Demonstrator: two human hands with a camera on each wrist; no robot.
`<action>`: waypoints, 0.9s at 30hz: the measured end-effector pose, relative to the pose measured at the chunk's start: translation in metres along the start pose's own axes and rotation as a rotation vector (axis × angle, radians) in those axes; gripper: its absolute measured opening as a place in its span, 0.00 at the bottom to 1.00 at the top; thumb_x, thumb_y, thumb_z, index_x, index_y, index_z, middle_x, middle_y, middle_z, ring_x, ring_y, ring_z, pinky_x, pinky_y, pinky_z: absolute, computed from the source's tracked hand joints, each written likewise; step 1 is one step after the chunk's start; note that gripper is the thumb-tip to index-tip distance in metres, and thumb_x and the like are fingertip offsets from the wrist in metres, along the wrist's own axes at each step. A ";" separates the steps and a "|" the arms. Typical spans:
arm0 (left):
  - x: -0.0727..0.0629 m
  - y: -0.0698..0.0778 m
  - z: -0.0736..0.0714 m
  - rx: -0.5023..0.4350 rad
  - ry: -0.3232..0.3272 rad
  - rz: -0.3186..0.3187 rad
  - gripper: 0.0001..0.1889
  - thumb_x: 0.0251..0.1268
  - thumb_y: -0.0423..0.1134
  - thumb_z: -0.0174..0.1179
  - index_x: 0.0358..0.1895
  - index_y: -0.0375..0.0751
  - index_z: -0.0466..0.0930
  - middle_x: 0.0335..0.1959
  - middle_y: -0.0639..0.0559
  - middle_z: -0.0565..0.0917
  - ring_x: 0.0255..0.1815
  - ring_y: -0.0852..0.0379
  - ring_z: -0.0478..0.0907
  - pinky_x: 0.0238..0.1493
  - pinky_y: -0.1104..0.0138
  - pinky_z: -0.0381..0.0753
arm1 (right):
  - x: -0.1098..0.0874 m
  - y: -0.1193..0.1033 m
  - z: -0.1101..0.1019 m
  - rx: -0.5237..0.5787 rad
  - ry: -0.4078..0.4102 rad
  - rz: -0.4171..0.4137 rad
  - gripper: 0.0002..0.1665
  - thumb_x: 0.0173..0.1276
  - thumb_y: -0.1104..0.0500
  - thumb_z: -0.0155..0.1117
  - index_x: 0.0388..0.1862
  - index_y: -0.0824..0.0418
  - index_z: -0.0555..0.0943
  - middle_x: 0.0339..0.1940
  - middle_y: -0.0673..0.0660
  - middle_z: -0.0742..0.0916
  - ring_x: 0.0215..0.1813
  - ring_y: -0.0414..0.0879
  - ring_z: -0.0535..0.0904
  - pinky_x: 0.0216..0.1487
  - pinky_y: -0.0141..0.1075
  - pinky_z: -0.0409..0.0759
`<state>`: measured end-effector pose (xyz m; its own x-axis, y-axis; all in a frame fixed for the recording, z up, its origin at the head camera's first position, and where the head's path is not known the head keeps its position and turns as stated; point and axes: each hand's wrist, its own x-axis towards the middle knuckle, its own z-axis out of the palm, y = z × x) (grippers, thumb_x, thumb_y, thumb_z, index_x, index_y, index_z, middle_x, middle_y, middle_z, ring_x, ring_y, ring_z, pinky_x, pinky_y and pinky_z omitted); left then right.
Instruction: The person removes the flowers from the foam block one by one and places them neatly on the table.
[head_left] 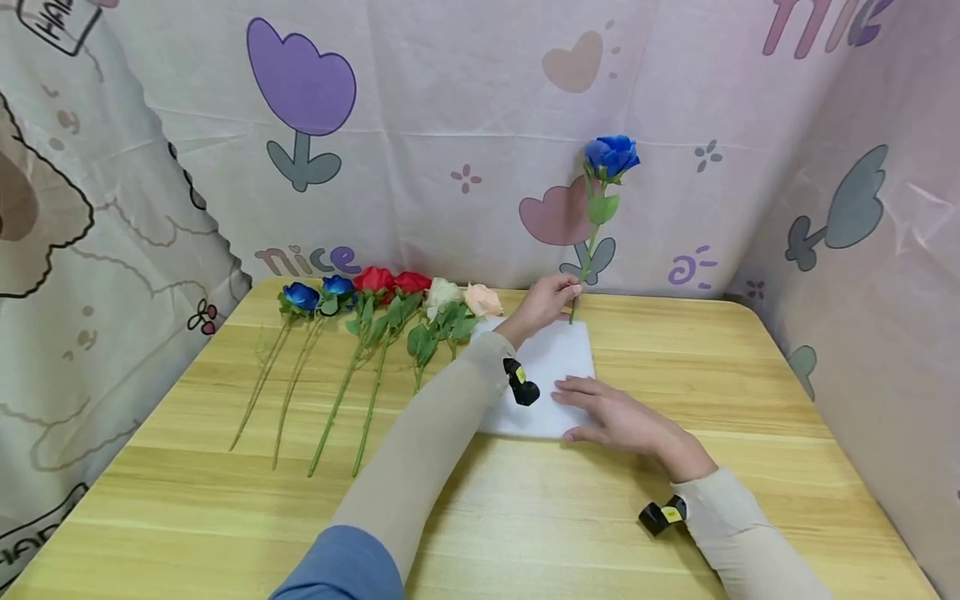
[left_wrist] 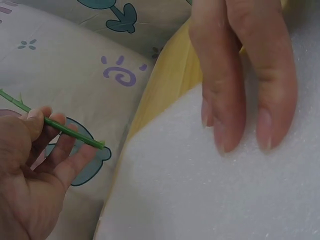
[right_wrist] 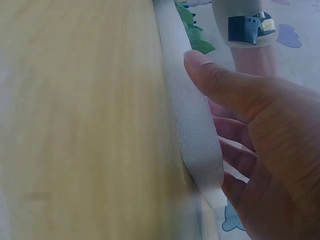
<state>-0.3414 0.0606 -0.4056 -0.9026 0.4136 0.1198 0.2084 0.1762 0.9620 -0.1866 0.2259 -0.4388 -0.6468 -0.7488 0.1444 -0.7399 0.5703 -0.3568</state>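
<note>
My left hand (head_left: 542, 306) pinches the green stem of a blue artificial rose (head_left: 612, 157) near its lower end, above the far right corner of a white foam board (head_left: 551, 350). The rose stands nearly upright, bloom at the top. In the left wrist view the stem (left_wrist: 70, 132) lies between thumb and fingers, its cut end poking out past them. My right hand (head_left: 618, 415) rests on the board's right part with fingers extended. The right wrist view shows the thumb (right_wrist: 220, 82) by the board's near edge (right_wrist: 192, 120) and the fingers behind it.
Left of the board, several artificial roses lie in a row: two blue (head_left: 302, 297), two red (head_left: 412, 282), one white (head_left: 444, 295) and one peach (head_left: 482, 300). They lie on a wooden table (head_left: 187, 500). A printed cloth (head_left: 435, 100) hangs behind the table and along its sides.
</note>
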 end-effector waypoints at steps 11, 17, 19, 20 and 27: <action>-0.009 0.010 -0.011 0.034 -0.019 0.045 0.14 0.77 0.38 0.50 0.49 0.30 0.79 0.43 0.39 0.82 0.45 0.49 0.81 0.41 0.66 0.85 | -0.001 0.000 0.001 0.006 0.002 0.012 0.38 0.65 0.43 0.68 0.68 0.62 0.74 0.71 0.58 0.72 0.73 0.57 0.63 0.70 0.52 0.63; -0.014 0.013 -0.021 0.025 -0.053 0.061 0.14 0.78 0.37 0.48 0.50 0.28 0.77 0.48 0.32 0.79 0.52 0.36 0.78 0.42 0.65 0.85 | -0.002 0.001 0.002 -0.003 0.025 -0.005 0.38 0.64 0.43 0.68 0.67 0.62 0.75 0.70 0.59 0.73 0.72 0.58 0.64 0.69 0.53 0.65; -0.017 0.015 -0.024 0.024 -0.058 0.054 0.15 0.78 0.38 0.48 0.51 0.27 0.77 0.47 0.34 0.79 0.53 0.35 0.77 0.42 0.65 0.85 | -0.002 0.001 0.002 -0.008 0.032 -0.010 0.38 0.64 0.43 0.69 0.67 0.62 0.75 0.70 0.59 0.73 0.72 0.58 0.65 0.68 0.53 0.66; -0.019 0.015 -0.026 0.021 -0.058 0.050 0.15 0.78 0.38 0.48 0.51 0.27 0.77 0.47 0.33 0.79 0.53 0.35 0.77 0.42 0.65 0.85 | -0.002 0.001 0.001 -0.009 0.034 -0.013 0.38 0.64 0.43 0.69 0.67 0.62 0.75 0.70 0.59 0.74 0.71 0.58 0.65 0.68 0.53 0.66; -0.029 0.019 -0.036 0.041 -0.038 0.026 0.14 0.78 0.39 0.49 0.52 0.33 0.79 0.45 0.36 0.80 0.53 0.35 0.78 0.43 0.65 0.85 | -0.001 0.000 0.001 0.000 0.025 -0.003 0.38 0.65 0.43 0.68 0.67 0.62 0.74 0.70 0.59 0.73 0.72 0.57 0.65 0.69 0.53 0.66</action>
<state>-0.3245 0.0198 -0.3819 -0.8819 0.4518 0.1345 0.2476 0.2012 0.9477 -0.1852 0.2265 -0.4393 -0.6493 -0.7416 0.1688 -0.7417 0.5683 -0.3562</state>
